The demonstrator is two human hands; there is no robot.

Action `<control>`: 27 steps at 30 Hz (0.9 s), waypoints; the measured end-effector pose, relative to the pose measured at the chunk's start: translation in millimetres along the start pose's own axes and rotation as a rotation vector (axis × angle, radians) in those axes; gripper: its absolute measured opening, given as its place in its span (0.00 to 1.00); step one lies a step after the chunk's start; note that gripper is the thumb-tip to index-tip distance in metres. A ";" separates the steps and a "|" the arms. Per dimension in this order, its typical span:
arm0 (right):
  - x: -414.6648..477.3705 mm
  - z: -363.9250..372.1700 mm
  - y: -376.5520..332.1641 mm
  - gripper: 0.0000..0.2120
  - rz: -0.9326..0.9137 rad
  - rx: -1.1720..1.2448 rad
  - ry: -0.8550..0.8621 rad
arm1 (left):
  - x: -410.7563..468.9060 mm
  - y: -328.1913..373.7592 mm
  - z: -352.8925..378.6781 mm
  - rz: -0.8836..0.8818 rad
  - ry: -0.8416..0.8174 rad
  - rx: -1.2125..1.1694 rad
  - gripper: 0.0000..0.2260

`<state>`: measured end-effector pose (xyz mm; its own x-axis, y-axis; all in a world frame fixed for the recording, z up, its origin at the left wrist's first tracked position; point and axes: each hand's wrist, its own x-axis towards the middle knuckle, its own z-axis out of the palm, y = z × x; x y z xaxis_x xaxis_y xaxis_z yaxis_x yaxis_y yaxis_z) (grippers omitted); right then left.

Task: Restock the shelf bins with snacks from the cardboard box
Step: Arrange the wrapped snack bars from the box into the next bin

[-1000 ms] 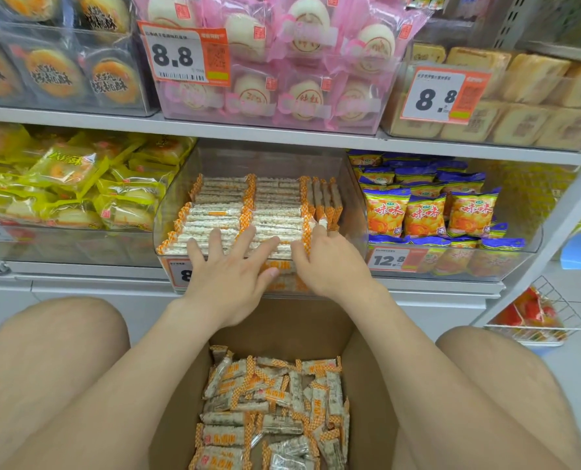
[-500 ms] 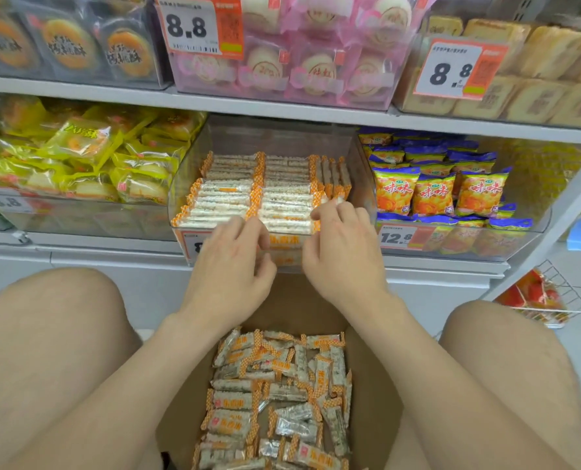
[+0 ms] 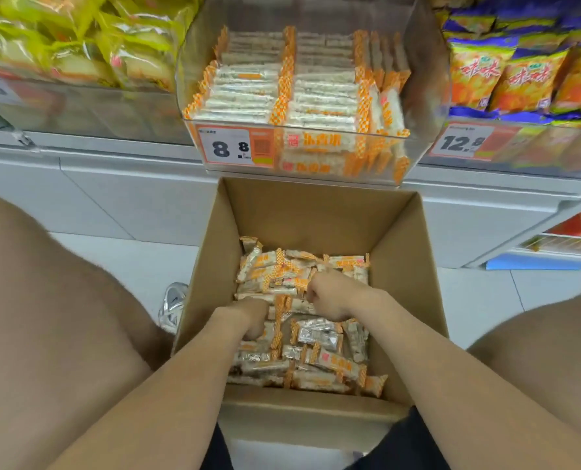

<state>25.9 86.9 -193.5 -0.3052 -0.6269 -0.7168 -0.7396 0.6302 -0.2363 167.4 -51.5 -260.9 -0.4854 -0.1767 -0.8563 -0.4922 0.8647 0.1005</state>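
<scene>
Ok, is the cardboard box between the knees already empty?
No, many orange-and-white snack bars lie loose in the cardboard box, and the left hand and right hand are down among them.

Reference: cardboard box, on the floor.
- Inside the box: loose snack bars, with the left hand and right hand among them.
- Behind and above the box: shelf bin containing stacked bars.
- Left of the box: shoe.
- Behind-left of the box: bagged pastries.
- Behind-right of the box: chip bags.
</scene>
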 end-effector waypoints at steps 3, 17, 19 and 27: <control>20.3 22.0 29.3 0.12 0.056 0.019 -0.075 | 21.8 -3.4 18.4 -0.028 -0.101 -0.035 0.25; 56.5 112.3 78.0 0.24 0.128 0.225 -0.580 | 66.7 -2.6 47.3 0.077 -0.112 -0.113 0.22; 59.4 115.8 81.5 0.19 0.140 0.294 -0.550 | 70.7 -4.6 50.4 0.066 -0.120 -0.132 0.17; 57.1 113.7 74.2 0.22 0.176 0.477 -0.168 | 55.6 -2.1 38.7 0.017 -0.031 -0.405 0.09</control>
<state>21.8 150.0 -326.6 -0.2712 -0.4354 -0.8584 -0.3193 0.8820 -0.3466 169.4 -45.0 -328.3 -0.4773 -0.1443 -0.8668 -0.7321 0.6109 0.3015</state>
